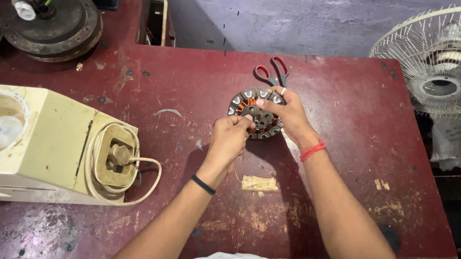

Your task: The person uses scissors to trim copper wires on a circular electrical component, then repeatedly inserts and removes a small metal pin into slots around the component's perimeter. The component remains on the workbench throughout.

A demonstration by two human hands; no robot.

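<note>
Both hands, the left hand (228, 138) and right hand (286, 114), grip a round motor stator (256, 114) lying mid-table (362, 105). Red-handled scissors (271, 71) lie just beyond the stator. A cream appliance housing (46, 148) holding a white part sits well to the stator's left, bare tabletop between them.

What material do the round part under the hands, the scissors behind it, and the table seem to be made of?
The round grey motor stator looks like dull stacked metal, with orange-brown windings, probably copper wire, between its teeth. The scissors show red glossy handles, likely plastic; their blades are hidden behind the stator. The dark red table seems to be painted wood or board: the paint is worn through to pale patches.
</note>
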